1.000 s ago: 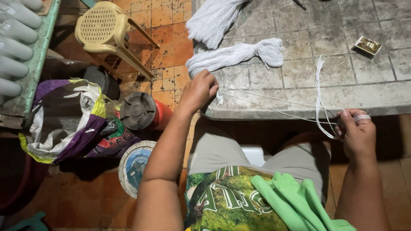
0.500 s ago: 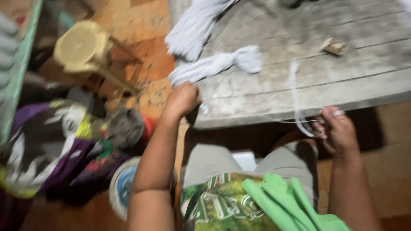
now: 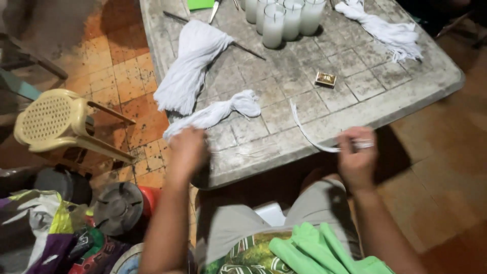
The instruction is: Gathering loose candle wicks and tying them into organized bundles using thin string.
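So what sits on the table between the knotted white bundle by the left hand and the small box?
In the head view, only bare grey tabletop lies between the knotted bundle and the small box; the white strands run just nearer.

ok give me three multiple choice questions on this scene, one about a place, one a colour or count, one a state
1. Where does the small box lie?
A. on the floor
B. on the grey table
C. on the stool

2. What colour is the plastic stool?
A. pale yellow
B. blue
C. black

3. What is the right hand doing?
A. resting flat and empty
B. lifting a glass
C. gripping white string in its fingers

Answers:
1. B, the box sits on the tabletop between the knotted string bundle and the frayed one.
2. A, the stool left of the table is pale yellow.
3. C, the string runs from the table edge into the closed right hand, while the left hand is at the knotted bundle's end.
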